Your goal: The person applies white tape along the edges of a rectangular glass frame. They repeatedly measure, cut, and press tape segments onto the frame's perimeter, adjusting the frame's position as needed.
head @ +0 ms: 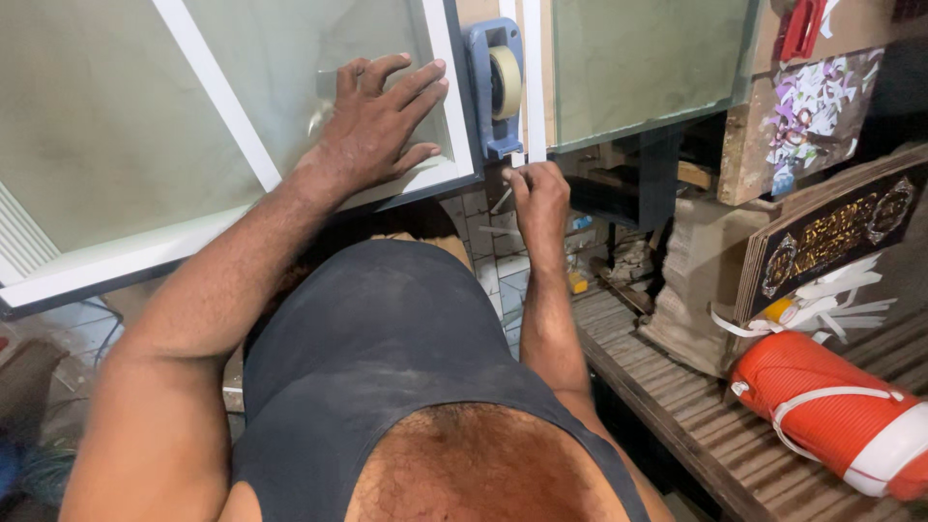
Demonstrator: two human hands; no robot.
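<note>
Closest to me is my own dark sleeveless shirt [387, 367], filling the bottom of the view. Just past it my right hand [539, 198] is drawn narrow, thumb and forefinger pinched on the lower end of a thin white strip [531, 77] that runs straight up between two panels. My left hand [379, 121] lies flat with fingers spread wide on the frosted glass panel [126, 116], close to its lower right corner, holding nothing. That panel has a white frame [116, 256] and a white bar crossing it diagonally. Just beside my left fingertips, a blue tape dispenser [493, 87] with a roll of pale tape stands against the frame's edge, touching the strip's side. Off to my right, an orange cylindrical jug [831, 411] with a white strap lies on a slatted wooden bench [677, 387], near a dark carved plaque [831, 232].
</note>
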